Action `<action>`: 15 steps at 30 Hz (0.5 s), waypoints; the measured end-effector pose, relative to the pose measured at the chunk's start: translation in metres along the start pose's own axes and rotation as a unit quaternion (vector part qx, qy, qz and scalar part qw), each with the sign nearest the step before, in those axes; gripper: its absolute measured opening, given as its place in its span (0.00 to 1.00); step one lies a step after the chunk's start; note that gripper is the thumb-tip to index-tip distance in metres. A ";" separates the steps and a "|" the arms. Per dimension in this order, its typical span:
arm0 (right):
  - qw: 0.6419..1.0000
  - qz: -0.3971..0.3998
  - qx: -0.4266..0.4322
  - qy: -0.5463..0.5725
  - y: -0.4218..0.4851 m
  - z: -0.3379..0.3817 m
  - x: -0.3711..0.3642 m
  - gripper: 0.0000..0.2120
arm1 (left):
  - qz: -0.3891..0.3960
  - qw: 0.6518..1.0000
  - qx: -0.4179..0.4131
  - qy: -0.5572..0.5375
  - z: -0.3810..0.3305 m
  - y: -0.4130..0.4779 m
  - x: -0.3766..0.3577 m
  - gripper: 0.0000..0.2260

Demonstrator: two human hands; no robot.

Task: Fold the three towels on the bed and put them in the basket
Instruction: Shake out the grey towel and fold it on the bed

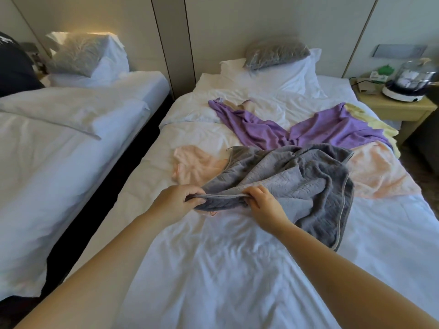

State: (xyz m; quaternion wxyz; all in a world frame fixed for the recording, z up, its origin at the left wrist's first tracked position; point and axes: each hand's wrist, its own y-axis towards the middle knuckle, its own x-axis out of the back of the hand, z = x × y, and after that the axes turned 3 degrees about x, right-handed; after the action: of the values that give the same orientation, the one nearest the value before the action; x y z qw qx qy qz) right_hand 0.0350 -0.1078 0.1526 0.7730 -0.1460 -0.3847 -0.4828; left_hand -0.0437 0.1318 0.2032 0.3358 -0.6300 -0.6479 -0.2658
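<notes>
Left hand and right hand each grip the near hem of the grey towel, fingers curled round the edge, the two hands close together just above the bed. The rest of the grey towel lies crumpled mid-bed, overlapping the peach towel; the purple towel is spread behind, touching it. The green-and-white box on the nightstand carries print too small to read.
</notes>
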 end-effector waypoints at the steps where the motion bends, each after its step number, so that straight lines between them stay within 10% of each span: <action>1: 1.000 0.021 -0.008 0.005 -0.005 0.011 -0.010 0.08 | 0.006 1.000 0.002 0.004 0.016 -0.006 0.004 0.09; 15: 0.958 0.246 -0.144 0.019 -0.102 0.096 -0.244 0.04 | 0.150 0.973 0.070 0.162 0.274 -0.121 -0.021 0.06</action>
State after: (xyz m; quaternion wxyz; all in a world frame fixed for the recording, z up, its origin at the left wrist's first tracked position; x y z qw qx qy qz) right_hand -0.1538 0.0540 0.0216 0.8459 -0.3363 -0.2487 -0.3310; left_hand -0.1916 0.3209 0.0226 0.5157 -0.6433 -0.5002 -0.2646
